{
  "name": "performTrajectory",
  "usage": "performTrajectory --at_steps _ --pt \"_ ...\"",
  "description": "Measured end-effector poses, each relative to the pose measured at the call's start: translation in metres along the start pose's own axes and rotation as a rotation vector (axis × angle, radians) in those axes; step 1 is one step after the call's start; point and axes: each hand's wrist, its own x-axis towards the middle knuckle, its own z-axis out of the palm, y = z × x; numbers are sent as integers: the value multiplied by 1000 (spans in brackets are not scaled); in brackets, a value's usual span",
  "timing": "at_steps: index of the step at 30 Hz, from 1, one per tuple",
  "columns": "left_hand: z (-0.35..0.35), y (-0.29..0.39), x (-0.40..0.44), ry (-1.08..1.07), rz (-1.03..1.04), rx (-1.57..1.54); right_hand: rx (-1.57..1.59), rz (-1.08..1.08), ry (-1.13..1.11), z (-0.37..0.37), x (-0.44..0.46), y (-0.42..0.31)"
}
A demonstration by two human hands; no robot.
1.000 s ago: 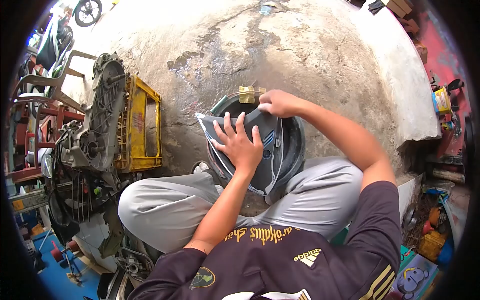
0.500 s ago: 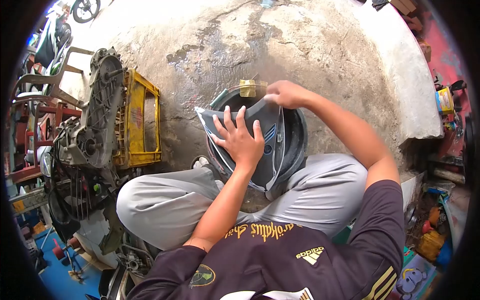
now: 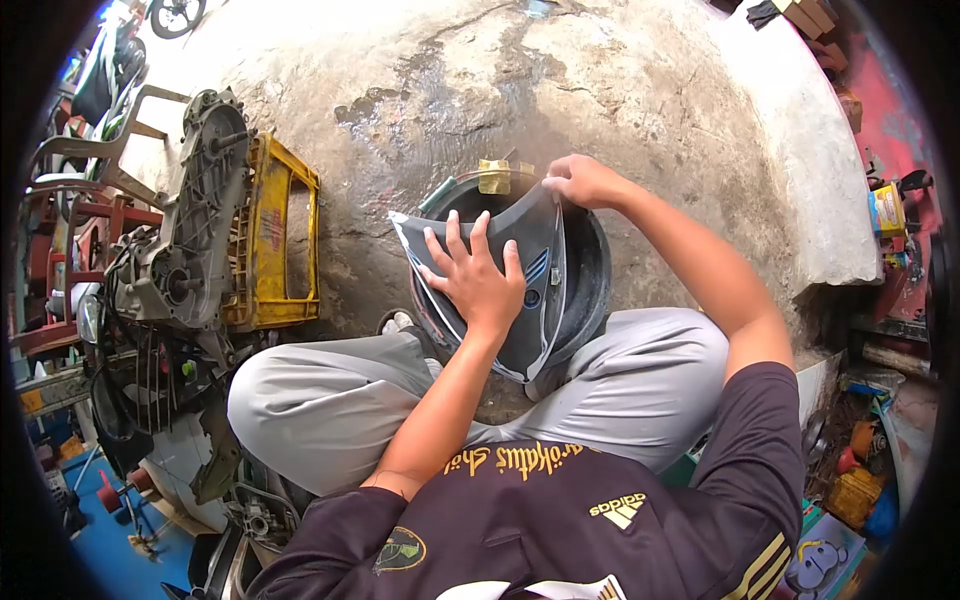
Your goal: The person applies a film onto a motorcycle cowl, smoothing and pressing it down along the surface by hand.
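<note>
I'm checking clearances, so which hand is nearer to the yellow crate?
Left. The left hand lies spread on the dark panel, to the right of the yellow crate; the right hand is farther right, at the panel's upper right corner.

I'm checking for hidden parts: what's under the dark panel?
A round black tub shows beneath the dark panel, beyond its right edge. The tub's interior under the panel is covered, so any contents there cannot be seen.

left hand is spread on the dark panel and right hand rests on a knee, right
The right hand is misplaced: the head view shows it at the far right corner of the dark panel, on which the left hand is spread.
</note>
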Motion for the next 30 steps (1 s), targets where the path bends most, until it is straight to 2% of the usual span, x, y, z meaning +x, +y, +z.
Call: performTrajectory --at_steps 1,3,5,6,9,13,16,20,23,25,27,30 --pt "0 0 0 -7 -3 -1 21 55 -14 -2 3 5" --pt "-1 1 0 -7 2 12 -62 18 8 2 2 -10" --pt "0 1 2 -11 1 25 -111 -207 25 21 -8 -25" --pt "0 2 2 -5 4 24 -106 -234 -7 27 -11 -29" --pt "0 1 1 -7 0 16 -90 -148 5 20 -24 -34" --pt "1 1 0 1 3 17 -87 9 78 -3 1 -1" --pt "0 1 1 -20 -10 38 -66 -68 106 12 -1 -10" --pt "0 3 1 8 1 23 -139 -172 -16 29 -14 -43" --pt "0 3 1 3 -3 29 -199 -120 -52 7 -5 -50" --pt "1 1 1 3 -2 43 -54 -27 -91 -3 7 -28" --pt "0 2 1 -8 -5 30 -44 33 -79 -9 4 -26" --pt "1 1 1 -7 -16 8 -163 -70 -62 3 1 -43"
